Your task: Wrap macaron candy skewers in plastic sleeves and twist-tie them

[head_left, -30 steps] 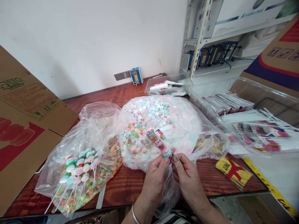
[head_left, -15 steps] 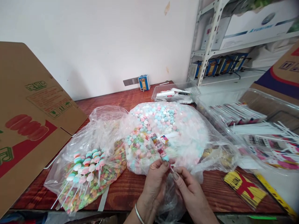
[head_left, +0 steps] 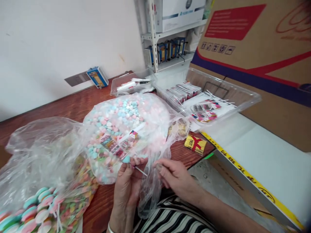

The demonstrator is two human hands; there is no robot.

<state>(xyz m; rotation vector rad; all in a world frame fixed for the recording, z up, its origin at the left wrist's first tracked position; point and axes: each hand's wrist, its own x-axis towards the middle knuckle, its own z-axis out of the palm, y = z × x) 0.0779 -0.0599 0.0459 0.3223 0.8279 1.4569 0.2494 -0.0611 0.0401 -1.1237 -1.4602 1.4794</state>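
Note:
My left hand (head_left: pixel 127 181) pinches a candy stick in a printed wrapper (head_left: pixel 114 147), held over the edge of a red-brown table (head_left: pixel 75 106). The white stick end (head_left: pixel 141 171) pokes out to the right of its fingers. My right hand (head_left: pixel 173 174) hovers just right of that stick end, fingers curled, with nothing visible in them. Behind my hands lies a big clear bag of pastel round candies (head_left: pixel 126 119). At the lower left a second bag (head_left: pixel 48 181) holds finished candy sticks (head_left: pixel 36 210) and coloured ring sweets.
A clear tray (head_left: pixel 218 97) with white sticks and printed wrappers stands at the right. A smaller clear tray (head_left: pixel 131 85) sits behind. A yellow packet (head_left: pixel 195 144) lies near the table corner. A large cardboard box (head_left: pixel 262 51) and a metal shelf (head_left: pixel 167 42) are beyond.
My view has swung to the right. My right hand has come off the stick and moved slightly right; my left hand still pinches the wrapped candy stick.

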